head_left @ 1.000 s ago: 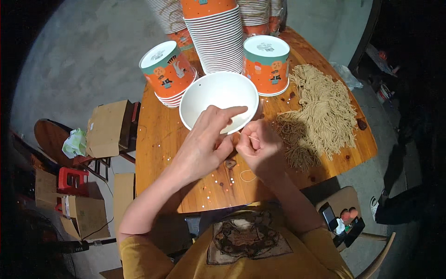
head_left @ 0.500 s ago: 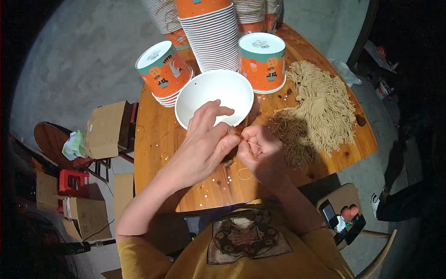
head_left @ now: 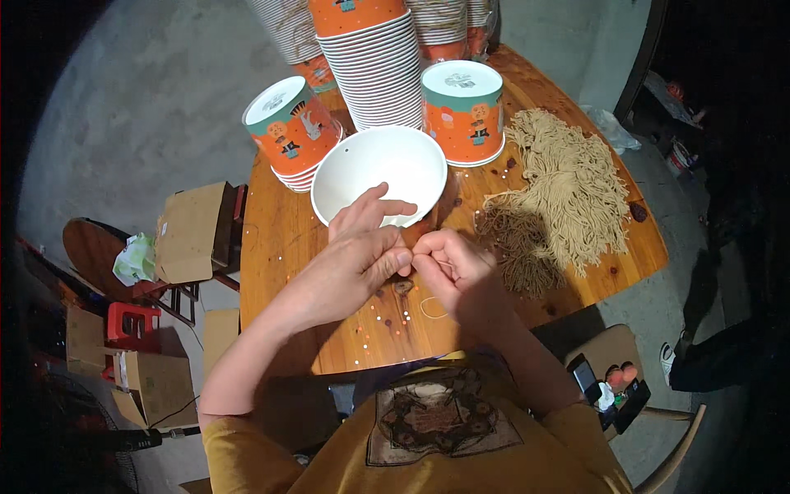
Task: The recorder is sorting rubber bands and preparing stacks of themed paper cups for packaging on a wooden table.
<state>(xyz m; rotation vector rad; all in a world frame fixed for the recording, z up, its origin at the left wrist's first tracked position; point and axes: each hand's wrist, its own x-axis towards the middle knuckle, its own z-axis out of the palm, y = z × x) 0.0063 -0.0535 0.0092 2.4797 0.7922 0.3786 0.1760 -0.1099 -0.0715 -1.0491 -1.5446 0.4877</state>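
Observation:
My left hand [head_left: 366,263] and my right hand [head_left: 457,267] meet fingertip to fingertip just in front of a white bowl [head_left: 378,152]. Thumb and index finger of the left hand are pinched together, its other fingers stretched out over the bowl's near rim. What sits in that pinch is too small to make out. The right hand is curled in a pinch on a thin cord, mostly hidden by its fingers. A loop of pale cord [head_left: 433,309] shows below the right hand, over the table. Several tiny white and orange beads [head_left: 380,319] lie scattered nearby.
A heap of beige cords [head_left: 572,189] and a darker, shadowed bunch [head_left: 522,247] lie on the wooden table [head_left: 280,288], at right. Orange paper buckets [head_left: 462,115] and a tall stack of them [head_left: 370,74] stand behind the bowl. Cardboard boxes [head_left: 193,235] are at left.
My hands have shifted slightly down and left, off the bowl's near edge. The right fingers have turned, so the cord in that hand shows less.

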